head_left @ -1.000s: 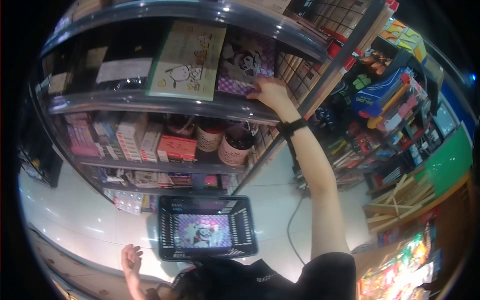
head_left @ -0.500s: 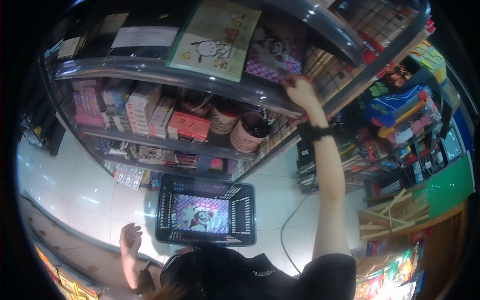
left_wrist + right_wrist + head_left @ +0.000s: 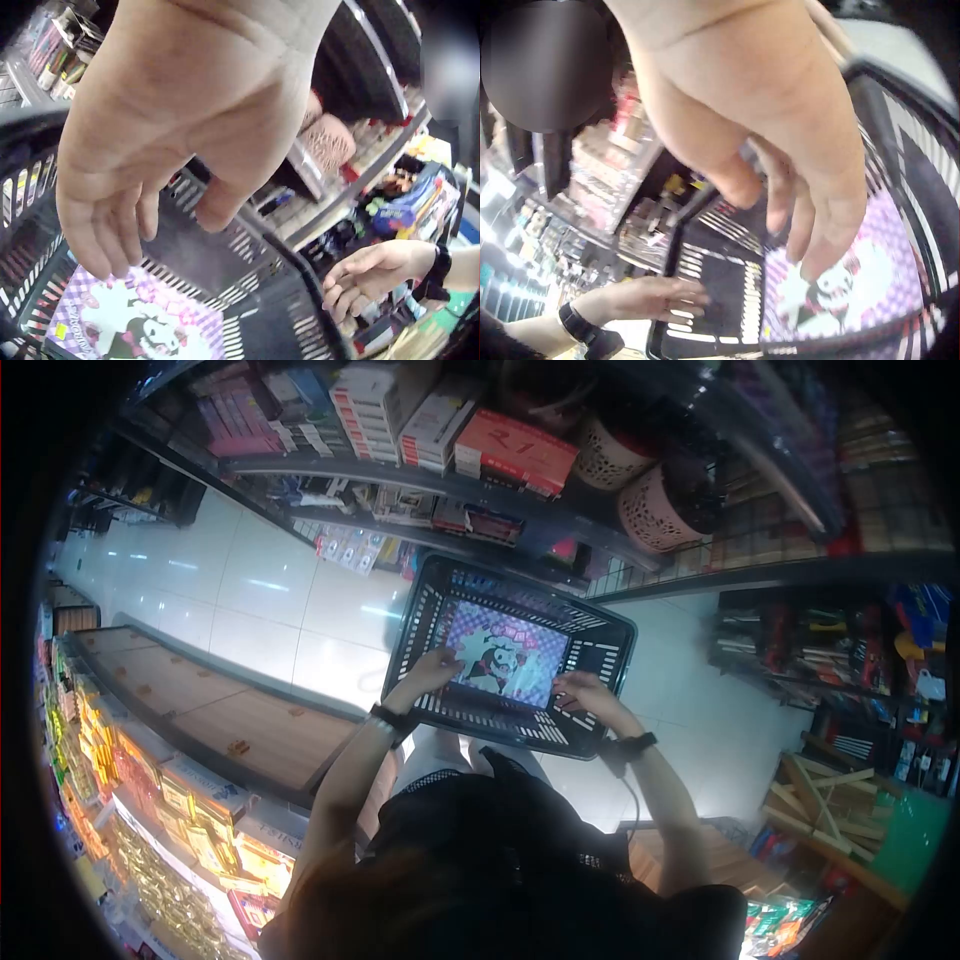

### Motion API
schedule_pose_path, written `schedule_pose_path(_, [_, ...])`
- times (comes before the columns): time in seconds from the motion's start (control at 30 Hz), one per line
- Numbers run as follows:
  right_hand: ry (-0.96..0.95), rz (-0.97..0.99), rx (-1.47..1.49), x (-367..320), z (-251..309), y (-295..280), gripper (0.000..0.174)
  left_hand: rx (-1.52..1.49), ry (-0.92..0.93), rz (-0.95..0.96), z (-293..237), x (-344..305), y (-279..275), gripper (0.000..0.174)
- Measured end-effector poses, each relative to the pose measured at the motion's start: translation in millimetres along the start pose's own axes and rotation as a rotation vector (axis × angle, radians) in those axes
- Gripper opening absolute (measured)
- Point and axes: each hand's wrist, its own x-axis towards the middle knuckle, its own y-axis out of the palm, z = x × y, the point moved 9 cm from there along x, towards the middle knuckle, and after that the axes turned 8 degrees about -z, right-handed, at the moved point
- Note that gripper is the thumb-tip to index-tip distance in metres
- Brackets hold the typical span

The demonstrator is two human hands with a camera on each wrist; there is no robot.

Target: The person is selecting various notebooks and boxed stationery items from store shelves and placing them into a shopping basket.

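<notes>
A flat purple-checked item with a cartoon figure (image 3: 515, 650) lies in the bottom of the black shopping basket (image 3: 505, 588). Over the basket's left side is my left hand (image 3: 428, 672), its fingers loosely bent and holding nothing. My right hand (image 3: 592, 698) is over the right side, also with nothing in it. In the left wrist view, the left fingers hang down above the checked item (image 3: 142, 322), with relaxed thumb apart. From the right wrist, the fingers of the right hand (image 3: 772, 127) point down over the cartoon print and partly cover it.
Ahead stand shelves with a red box (image 3: 515, 450), stacked white boxes (image 3: 370, 410) and pink perforated bins (image 3: 655, 515). A wooden-topped ledge (image 3: 200, 700) runs along the left, beside brightly lit packets (image 3: 190, 810). Wooden slats (image 3: 815, 795) stand at the right.
My right hand has left the upper shelf and come down to the basket. The left hand has moved in from the side over the basket. The head view has tilted down and turned.
</notes>
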Motion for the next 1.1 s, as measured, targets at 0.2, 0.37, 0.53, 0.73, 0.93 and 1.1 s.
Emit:
schedule_pose_path(0.2, [0.087,0.047,0.183,122.5,-168.0,-14.7,0.019,0.124,-0.346,-0.081,76.6,73.2,34.3,0.028])
schedule_pose_path(0.37, [-0.108,-0.148,-0.35,162.4,-167.9,-30.7,0.039,0.16,-0.411,-0.019,150.6,96.2,71.7,0.032])
schedule_pose_path(0.53, [0.236,-0.449,0.242,137.4,-160.5,-9.6,0.043,0.345,-0.416,-0.013,156.1,98.8,76.6,0.038])
schedule_pose_path(0.73, [0.199,-0.592,0.194,160.2,-225.1,-35.8,0.052,0.452,-0.456,0.014,92.3,72.7,49.7,0.037])
schedule_pose_path(0.93, [0.072,-0.675,0.279,85.4,-156.5,-51.4,0.054,-0.302,-0.298,0.09,18.3,28.5,47.9,0.041])
schedule_pose_path(1.1, [0.064,-0.364,0.564,53.6,-117.0,-54.3,0.049,0.231,0.636,-0.125,-96.2,-46.2,-10.2,0.065])
